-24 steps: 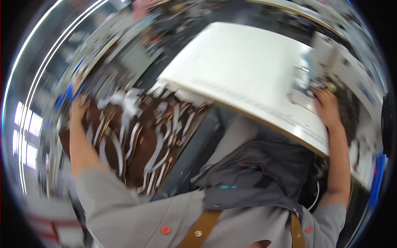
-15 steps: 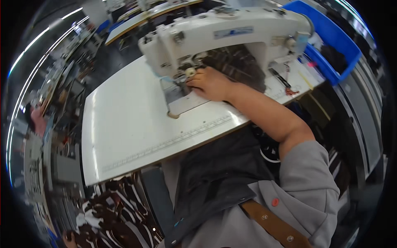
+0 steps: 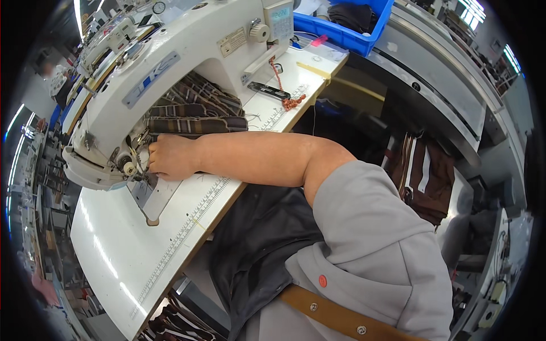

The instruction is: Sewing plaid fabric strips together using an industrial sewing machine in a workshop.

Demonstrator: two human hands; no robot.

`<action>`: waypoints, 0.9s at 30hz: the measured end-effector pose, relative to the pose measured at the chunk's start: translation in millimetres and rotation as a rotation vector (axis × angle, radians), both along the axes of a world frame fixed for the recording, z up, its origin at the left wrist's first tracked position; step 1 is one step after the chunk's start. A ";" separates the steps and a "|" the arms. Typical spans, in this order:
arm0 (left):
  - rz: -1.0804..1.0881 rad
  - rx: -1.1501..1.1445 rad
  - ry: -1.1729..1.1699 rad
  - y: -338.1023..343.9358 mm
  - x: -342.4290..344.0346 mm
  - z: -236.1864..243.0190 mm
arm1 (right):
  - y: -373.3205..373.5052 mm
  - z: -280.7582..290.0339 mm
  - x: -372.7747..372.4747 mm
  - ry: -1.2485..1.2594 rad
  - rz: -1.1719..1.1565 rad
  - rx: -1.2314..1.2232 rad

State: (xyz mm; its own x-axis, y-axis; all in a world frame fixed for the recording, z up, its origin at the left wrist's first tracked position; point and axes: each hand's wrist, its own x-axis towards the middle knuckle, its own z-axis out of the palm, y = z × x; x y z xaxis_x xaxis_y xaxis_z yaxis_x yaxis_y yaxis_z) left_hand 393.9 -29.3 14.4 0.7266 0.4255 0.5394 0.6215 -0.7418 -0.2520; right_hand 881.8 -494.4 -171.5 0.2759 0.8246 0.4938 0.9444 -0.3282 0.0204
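Occupying the 9 o'clock position, the right hand (image 3: pixel 172 157) sits curled beside the needle assembly (image 3: pixel 129 167), both hands' grip indeterminable, with striped fabric (image 3: pixel 196 124) at 10 o'clock beneath the sewing machine (image 3: pixel 187 48) arm and a blue bin (image 3: pixel 333 33) at 1 o'clock.

Cannot see the left hand, out of frame, nor anything beneath the right hand (image 3: pixel 172 158). Cannot follow the striped brown cloth (image 3: pixel 181 324) past the lower edge, nor the blue bin (image 3: pixel 335 38) past the upper.
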 end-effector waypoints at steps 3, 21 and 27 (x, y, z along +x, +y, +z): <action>-0.628 -0.207 -0.055 -35.1 104.5 -35.6 | 12.9 4.7 -6.9 -0.028 0.016 0.029; -1.493 -0.586 -0.270 -343.5 347.5 -150.5 | -7.2 18.0 -7.2 0.017 0.130 0.122; -1.319 -0.796 -0.406 -329.0 357.4 -158.7 | -11.0 25.4 -15.5 0.076 0.088 0.029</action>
